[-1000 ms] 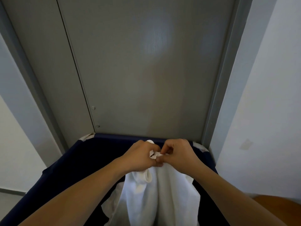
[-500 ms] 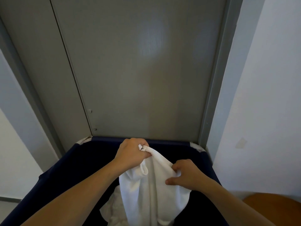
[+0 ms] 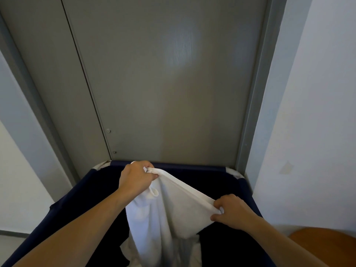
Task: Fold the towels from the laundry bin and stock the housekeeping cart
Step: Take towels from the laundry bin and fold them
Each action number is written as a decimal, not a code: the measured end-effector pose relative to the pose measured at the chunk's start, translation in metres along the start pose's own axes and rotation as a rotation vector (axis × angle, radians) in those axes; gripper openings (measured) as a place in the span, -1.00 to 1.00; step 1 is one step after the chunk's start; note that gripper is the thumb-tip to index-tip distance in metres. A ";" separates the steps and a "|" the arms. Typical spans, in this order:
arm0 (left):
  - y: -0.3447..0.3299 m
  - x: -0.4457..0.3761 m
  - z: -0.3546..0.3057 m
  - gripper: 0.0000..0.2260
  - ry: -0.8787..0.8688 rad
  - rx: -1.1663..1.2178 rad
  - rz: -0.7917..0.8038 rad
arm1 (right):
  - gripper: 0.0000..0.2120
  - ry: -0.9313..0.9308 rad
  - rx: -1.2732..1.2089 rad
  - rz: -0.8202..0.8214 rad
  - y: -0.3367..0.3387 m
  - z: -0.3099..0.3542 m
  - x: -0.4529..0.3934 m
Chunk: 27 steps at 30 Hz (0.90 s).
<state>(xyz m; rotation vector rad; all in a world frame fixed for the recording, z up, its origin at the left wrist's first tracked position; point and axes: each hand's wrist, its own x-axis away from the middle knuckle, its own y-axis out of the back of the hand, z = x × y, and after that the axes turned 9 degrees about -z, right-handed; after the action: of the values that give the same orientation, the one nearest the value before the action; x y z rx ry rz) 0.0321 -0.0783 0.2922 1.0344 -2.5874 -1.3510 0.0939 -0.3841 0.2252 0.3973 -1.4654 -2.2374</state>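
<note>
Two hands, left hand (image 3: 135, 180) and right hand (image 3: 232, 211), farther apart along towel (image 3: 173, 205).

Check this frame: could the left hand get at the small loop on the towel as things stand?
Probably yes: the loop hangs uncovered just below the left hand, but that hand is gripping the towel edge.

A single head-worn wide-angle view looks forward and down from close above the navy laundry bin (image 3: 63, 214), facing a grey door (image 3: 169, 89) just behind it. Both forearms enter from the bottom edge; white walls bend at the sides.
</note>
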 end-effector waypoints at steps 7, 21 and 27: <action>-0.002 -0.006 0.016 -0.86 0.044 -0.024 -0.017 | -0.87 0.045 0.040 -0.015 0.012 0.000 -0.007; -0.014 -0.010 0.030 -0.86 0.098 -0.069 -0.001 | -0.69 0.030 0.010 -0.013 0.027 0.010 -0.013; -0.019 -0.008 0.026 -0.63 0.154 0.093 -0.024 | -0.84 -0.149 -0.673 0.040 0.026 0.023 -0.002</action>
<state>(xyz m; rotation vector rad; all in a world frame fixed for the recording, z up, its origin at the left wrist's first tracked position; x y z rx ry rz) 0.0404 -0.0627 0.2645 1.1384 -2.5530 -1.1160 0.0899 -0.3744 0.2579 -0.0169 -0.6878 -2.5901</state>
